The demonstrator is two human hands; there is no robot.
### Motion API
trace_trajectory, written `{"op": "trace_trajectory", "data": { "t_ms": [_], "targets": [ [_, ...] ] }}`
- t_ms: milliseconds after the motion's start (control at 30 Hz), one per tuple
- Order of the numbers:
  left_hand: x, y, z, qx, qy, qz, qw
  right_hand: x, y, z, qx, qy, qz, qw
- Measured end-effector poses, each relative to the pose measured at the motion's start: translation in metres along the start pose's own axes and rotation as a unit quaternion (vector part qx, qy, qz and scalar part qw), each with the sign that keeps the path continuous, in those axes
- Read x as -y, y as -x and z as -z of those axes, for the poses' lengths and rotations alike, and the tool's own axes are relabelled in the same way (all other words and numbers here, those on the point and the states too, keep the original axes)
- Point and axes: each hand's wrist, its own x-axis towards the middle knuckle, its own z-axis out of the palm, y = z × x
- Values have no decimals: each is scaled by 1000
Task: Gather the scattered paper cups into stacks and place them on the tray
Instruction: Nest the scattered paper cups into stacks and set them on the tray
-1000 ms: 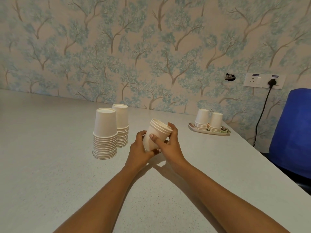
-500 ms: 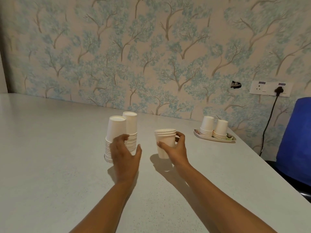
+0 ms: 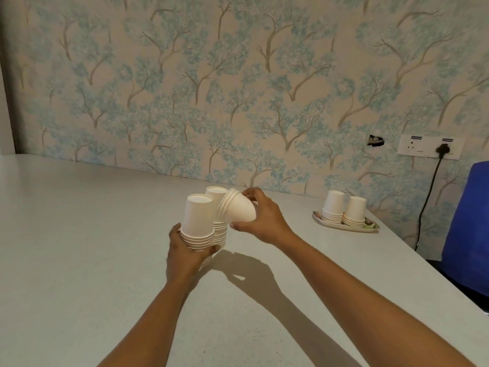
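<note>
Centre of frame: left hand (image 3: 185,250) is gripping the lower rims of the near cup stack (image 3: 198,221), cups upside down on the table (image 3: 79,234). Right hand (image 3: 264,221) is grasping a small nested stack (image 3: 236,211), tilted sideways with rims pointing left, against the rear stack (image 3: 215,193); possibly touching, view unclear. Right of centre: tray (image 3: 346,227) is carrying two short stacks (image 3: 334,206), well apart from both hands.
</note>
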Motion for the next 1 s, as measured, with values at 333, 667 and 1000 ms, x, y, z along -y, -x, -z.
{"op": "trace_trajectory", "data": {
  "t_ms": [333,667,1000],
  "targets": [
    [1,2,-5,8,-3,-1,1000,53,-36,-3,54,77,59,994],
    [7,3,-15,60,-17,-41,997,42,-31,-27,-12,41,28,999],
    [8,7,-19,106,-2,-37,994,5,3,-50,-14,-13,-8,1000]
  ]
}}
